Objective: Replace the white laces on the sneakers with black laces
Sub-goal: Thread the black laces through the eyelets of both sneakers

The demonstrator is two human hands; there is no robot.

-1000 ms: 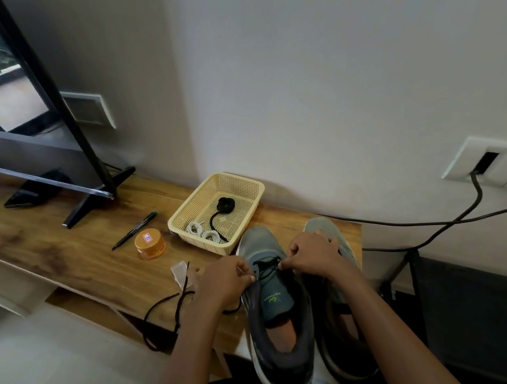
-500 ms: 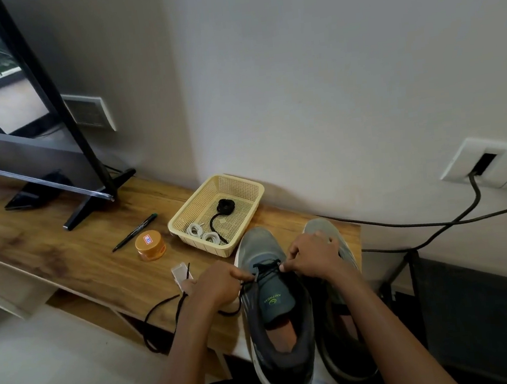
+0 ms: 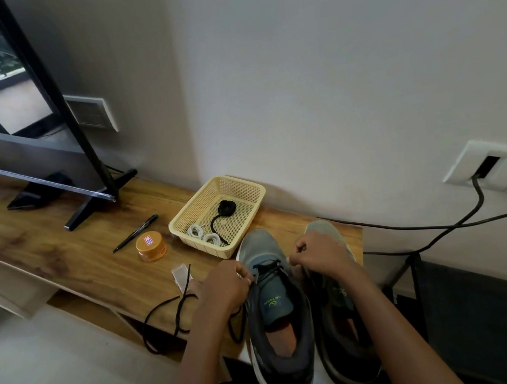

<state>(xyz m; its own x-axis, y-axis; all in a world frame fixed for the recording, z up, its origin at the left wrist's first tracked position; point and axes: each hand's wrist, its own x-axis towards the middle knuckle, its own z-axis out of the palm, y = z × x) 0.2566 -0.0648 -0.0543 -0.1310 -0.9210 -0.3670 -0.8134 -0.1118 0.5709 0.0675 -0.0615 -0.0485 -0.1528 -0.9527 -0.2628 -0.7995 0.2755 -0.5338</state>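
Two grey sneakers stand side by side at the right end of the wooden table, toes toward the wall. The left sneaker (image 3: 272, 307) has a black lace (image 3: 267, 268) crossing its lower eyelets. My left hand (image 3: 224, 287) pinches the lace at the sneaker's left side; its loose end (image 3: 165, 321) trails over the table edge. My right hand (image 3: 320, 255) pinches the lace's other end between the shoes. The right sneaker (image 3: 342, 322) is partly hidden by my right forearm. Rolled white laces (image 3: 202, 235) and a coiled black lace (image 3: 226, 208) lie in a yellow basket (image 3: 245, 189).
An orange round tin (image 3: 151, 246), a black pen (image 3: 135, 233) and a small clear plastic piece (image 3: 180, 274) lie left of the basket. A TV on a black stand (image 3: 92, 204) fills the far left. Black cables (image 3: 435, 227) run from a wall socket (image 3: 491, 169) at the right.
My left hand has shifted slightly left and back, drawing the black lace outward from the eyelet. My right hand stays almost where it was between the shoes.
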